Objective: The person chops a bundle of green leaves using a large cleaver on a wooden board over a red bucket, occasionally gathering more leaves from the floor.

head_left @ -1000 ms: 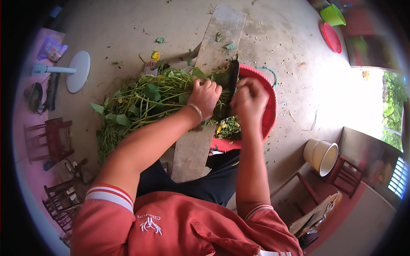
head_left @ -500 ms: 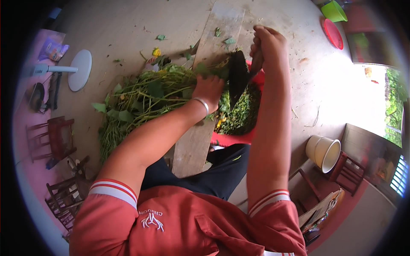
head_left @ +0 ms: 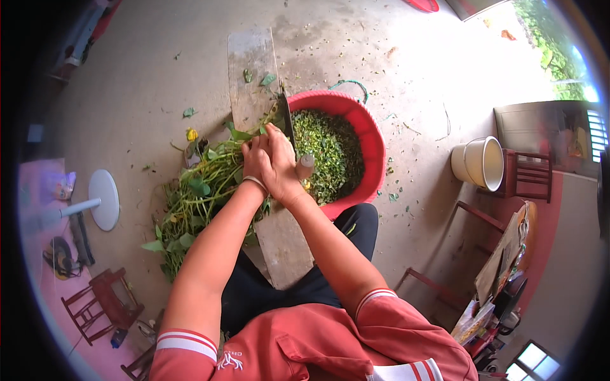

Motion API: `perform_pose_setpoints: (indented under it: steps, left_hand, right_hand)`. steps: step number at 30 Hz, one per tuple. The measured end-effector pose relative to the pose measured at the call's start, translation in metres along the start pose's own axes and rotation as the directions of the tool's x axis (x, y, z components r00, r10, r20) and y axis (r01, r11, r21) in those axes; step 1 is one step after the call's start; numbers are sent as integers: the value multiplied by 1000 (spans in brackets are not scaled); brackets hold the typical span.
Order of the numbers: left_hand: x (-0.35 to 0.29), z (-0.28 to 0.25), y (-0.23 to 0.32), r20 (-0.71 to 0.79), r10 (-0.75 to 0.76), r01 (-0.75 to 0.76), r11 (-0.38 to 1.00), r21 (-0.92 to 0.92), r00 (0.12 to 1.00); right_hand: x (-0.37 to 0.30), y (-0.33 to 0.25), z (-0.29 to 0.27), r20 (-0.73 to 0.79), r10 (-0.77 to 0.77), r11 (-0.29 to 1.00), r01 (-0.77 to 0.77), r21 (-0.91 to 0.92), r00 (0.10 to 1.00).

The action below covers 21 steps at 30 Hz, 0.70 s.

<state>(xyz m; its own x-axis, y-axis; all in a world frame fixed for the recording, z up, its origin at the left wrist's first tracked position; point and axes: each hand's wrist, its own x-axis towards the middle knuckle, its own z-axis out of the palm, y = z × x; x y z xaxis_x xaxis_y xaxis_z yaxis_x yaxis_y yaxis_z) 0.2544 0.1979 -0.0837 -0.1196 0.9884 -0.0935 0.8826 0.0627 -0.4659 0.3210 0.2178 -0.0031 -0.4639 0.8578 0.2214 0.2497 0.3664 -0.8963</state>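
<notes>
A bundle of leafy green vines (head_left: 194, 203) lies across a wooden plank (head_left: 286, 244) between my legs. My left hand (head_left: 251, 162) is closed on the bundle near its cut end. Lying close against it, partly over it, my right hand (head_left: 279, 155) has its fingers stretched over the stems and is off the knife. The knife (head_left: 288, 120) stands with its dark blade along the plank's right edge, its handle beside my right wrist. A red basin (head_left: 375, 143) right of the plank holds chopped greens (head_left: 327, 146).
A cream bucket (head_left: 476, 163) stands to the right, by a wooden chair (head_left: 532, 178). At the left are a white round-based stand (head_left: 105, 200) and another wooden chair (head_left: 108, 305). Leaf scraps and a yellow flower (head_left: 191, 134) lie on the floor.
My right hand has come down from the raised knife handle to the vines beside my left hand. The knife now stands at the plank's edge. The view has shifted, showing more of the basin.
</notes>
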Motion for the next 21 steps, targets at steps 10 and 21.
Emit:
perform_pose_setpoints:
  steps: [10, 21]
  left_hand:
    - [-30, -12, -54, 184, 55, 44, 867, -496, 981]
    - [-26, -19, -45, 174, -3, 120, 735, -667, 985]
  right_hand:
    - [-19, 62, 23, 134, 22, 976, 8, -218, 991]
    - [-31, 34, -55, -203, -27, 981, -13, -193, 979]
